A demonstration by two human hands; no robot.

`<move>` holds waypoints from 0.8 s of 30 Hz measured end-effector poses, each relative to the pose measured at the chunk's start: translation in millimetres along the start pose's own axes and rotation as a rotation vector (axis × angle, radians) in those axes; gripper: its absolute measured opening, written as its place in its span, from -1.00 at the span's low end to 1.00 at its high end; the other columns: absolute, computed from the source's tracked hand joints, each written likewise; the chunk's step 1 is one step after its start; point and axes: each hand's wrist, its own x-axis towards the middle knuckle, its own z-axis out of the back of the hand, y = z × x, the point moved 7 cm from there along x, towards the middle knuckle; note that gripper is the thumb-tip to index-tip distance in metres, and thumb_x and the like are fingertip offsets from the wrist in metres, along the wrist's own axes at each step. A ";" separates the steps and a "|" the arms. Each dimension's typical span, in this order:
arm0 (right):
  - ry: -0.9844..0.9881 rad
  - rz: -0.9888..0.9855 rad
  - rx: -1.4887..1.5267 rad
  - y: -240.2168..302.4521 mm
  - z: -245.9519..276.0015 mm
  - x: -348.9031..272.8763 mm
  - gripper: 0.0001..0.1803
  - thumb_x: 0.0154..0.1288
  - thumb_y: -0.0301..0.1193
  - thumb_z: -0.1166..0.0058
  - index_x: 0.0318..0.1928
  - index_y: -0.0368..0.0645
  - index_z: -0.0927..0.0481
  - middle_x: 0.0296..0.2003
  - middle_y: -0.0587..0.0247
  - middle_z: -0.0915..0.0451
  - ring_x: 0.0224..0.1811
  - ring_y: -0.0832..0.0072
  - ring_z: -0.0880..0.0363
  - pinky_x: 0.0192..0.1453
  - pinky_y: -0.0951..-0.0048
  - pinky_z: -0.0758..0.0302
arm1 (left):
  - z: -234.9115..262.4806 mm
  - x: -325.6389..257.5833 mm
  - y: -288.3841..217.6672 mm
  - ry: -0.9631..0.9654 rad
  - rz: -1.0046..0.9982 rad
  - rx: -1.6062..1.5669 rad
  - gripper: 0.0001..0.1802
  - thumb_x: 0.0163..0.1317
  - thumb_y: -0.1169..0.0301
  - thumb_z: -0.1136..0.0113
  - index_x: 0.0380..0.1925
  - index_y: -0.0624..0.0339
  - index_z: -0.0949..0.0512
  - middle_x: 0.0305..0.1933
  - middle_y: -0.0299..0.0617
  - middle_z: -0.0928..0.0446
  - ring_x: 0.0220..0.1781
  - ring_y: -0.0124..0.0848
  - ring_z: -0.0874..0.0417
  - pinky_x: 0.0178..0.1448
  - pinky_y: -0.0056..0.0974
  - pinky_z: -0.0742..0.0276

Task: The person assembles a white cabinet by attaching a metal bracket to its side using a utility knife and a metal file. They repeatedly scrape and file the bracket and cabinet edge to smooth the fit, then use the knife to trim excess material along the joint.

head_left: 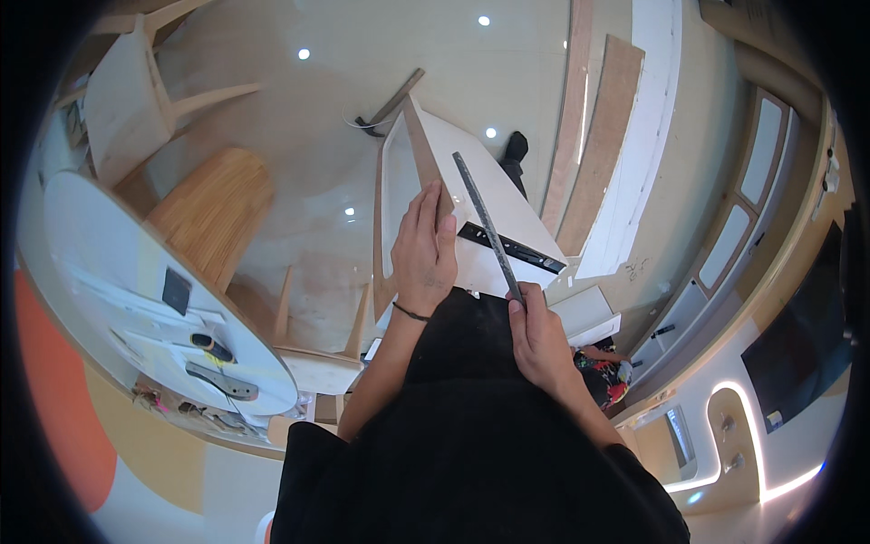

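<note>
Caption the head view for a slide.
Left hand rests on a white wood-edged box; right hand grips a slim dark file-like bar over it.

Resting the left hand point(424, 254) on the left edge of a furniture piece point(512, 204), holding a rod point(487, 222) in the right hand point(539, 335) across and above a rail point(535, 256) lying on top; facing a hammer point(394, 97) on the floor point(308, 118) just beyond the far end, having a table point(100, 218) bearing tools point(222, 381) leftward, a chair point(127, 109) beyond it, boards point(607, 136) rightward.
</note>
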 end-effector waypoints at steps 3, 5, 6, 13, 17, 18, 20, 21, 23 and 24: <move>0.039 -0.112 0.028 -5.3 -11.4 4.8 -0.78 0.64 -0.34 0.18 0.07 -0.25 -0.34 -0.39 -0.29 -0.62 -0.26 -0.30 -0.62 -0.22 -0.16 -0.49 | -2.9 0.7 -4.8 0.015 -0.021 0.012 -0.34 0.49 0.03 -0.05 0.35 0.35 -0.40 0.34 0.19 -0.46 0.32 0.13 -0.53 0.34 -0.03 -0.48; 0.036 -0.115 -0.024 -4.4 -13.0 6.5 -0.76 0.67 -0.30 0.21 0.04 -0.23 -0.37 -0.53 -0.10 -0.53 -0.43 -0.14 -0.57 -0.31 -0.02 -0.42 | -2.9 2.7 -7.5 0.032 -0.017 0.026 -0.29 0.46 -0.01 -0.11 0.38 0.33 -0.38 0.36 0.20 -0.44 0.32 0.14 -0.53 0.34 -0.03 -0.49; 0.058 -0.155 -0.055 -6.7 -14.4 6.7 -0.75 0.68 -0.28 0.23 0.03 -0.22 -0.38 -0.60 0.00 -0.49 -0.51 -0.06 -0.55 -0.35 0.05 -0.38 | -3.3 3.6 -8.1 0.046 -0.012 0.023 -0.29 0.45 -0.01 -0.12 0.38 0.32 -0.38 0.36 0.21 -0.44 0.32 0.13 -0.54 0.34 -0.03 -0.49; 0.082 -0.141 -0.096 2.2 -14.5 7.2 -0.73 0.67 -0.26 0.25 -0.06 -0.24 -0.36 -0.57 -0.16 -0.51 -0.46 -0.24 -0.54 -0.35 -0.11 -0.37 | -1.6 4.9 -6.0 0.047 -0.037 0.017 -0.39 0.49 0.10 -0.08 0.36 0.31 -0.45 0.38 0.22 -0.44 0.31 0.10 -0.56 0.34 -0.04 -0.50; 0.041 -0.089 -0.186 11.3 -17.8 7.5 -0.74 0.66 -0.27 0.25 -0.08 -0.24 -0.34 -0.60 -0.28 -0.52 -0.45 -0.34 -0.54 -0.37 -0.24 -0.38 | -1.9 4.1 -3.1 0.017 -0.022 -0.018 -0.47 0.52 0.18 -0.02 0.31 0.33 -0.50 0.35 0.20 -0.49 0.28 0.09 -0.58 0.33 -0.04 -0.52; 0.027 -0.082 -0.212 13.8 -17.8 6.7 -0.73 0.66 -0.27 0.26 -0.09 -0.25 -0.34 -0.60 -0.28 -0.52 -0.45 -0.34 -0.54 -0.37 -0.25 -0.38 | -1.9 4.2 -2.9 0.011 -0.022 -0.022 -0.47 0.52 0.18 -0.02 0.31 0.33 -0.50 0.34 0.20 -0.50 0.27 0.09 -0.59 0.32 -0.04 -0.53; 0.033 -0.141 -0.249 14.4 -18.0 4.6 -0.72 0.67 -0.26 0.27 -0.09 -0.24 -0.34 -0.60 -0.30 -0.52 -0.45 -0.34 -0.55 -0.36 -0.26 -0.38 | -1.7 4.9 -3.0 -0.001 -0.027 -0.031 -0.47 0.51 0.18 -0.03 0.30 0.34 -0.50 0.33 0.20 -0.51 0.24 0.10 -0.61 0.30 -0.04 -0.54; 0.007 -0.124 -0.260 18.0 -15.8 5.0 -0.72 0.67 -0.26 0.28 -0.10 -0.24 -0.34 -0.59 -0.30 -0.52 -0.45 -0.34 -0.55 -0.35 -0.27 -0.39 | -1.7 5.3 -3.3 -0.003 -0.034 -0.026 -0.47 0.51 0.18 -0.03 0.30 0.34 -0.50 0.33 0.20 -0.51 0.24 0.10 -0.62 0.29 -0.04 -0.55; 0.026 -0.142 -0.260 20.2 -14.3 7.8 -0.71 0.67 -0.25 0.27 -0.11 -0.24 -0.34 -0.59 -0.31 -0.53 -0.44 -0.34 -0.55 -0.34 -0.27 -0.39 | -1.4 5.7 -3.9 -0.010 -0.049 -0.018 -0.46 0.51 0.18 -0.04 0.31 0.34 -0.49 0.33 0.20 -0.51 0.22 0.11 -0.63 0.28 -0.05 -0.56; 0.024 -0.133 -0.256 21.9 -12.9 11.1 -0.71 0.67 -0.25 0.27 -0.11 -0.25 -0.34 -0.59 -0.32 -0.53 -0.44 -0.34 -0.55 -0.34 -0.27 -0.39 | -1.7 5.6 -3.7 -0.008 -0.048 -0.015 -0.46 0.50 0.19 -0.04 0.32 0.33 -0.49 0.34 0.20 -0.51 0.23 0.11 -0.62 0.28 -0.05 -0.56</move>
